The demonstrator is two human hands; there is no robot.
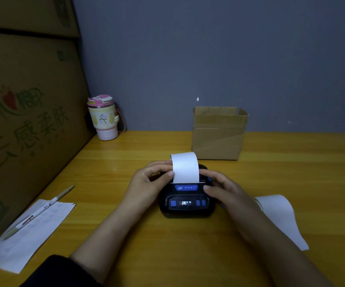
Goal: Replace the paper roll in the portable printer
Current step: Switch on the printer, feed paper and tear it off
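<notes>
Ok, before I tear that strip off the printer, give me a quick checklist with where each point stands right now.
1. Paper strip fed out through the slot on the printer: ok, it stands up and curls backward at the top.
2. Cover shut over the roll: cannot tell, the hands and strip hide the seam.
3. Printer powered: ok, its small front display is lit.
4. Left hand on the paper: ok, thumb and fingers pinch the strip's left edge.
5. Right hand steadying the body: ok, it rests on the printer's right side.
6. Strip straight in the slot: ok, as far as visible, edges look parallel.
</notes>
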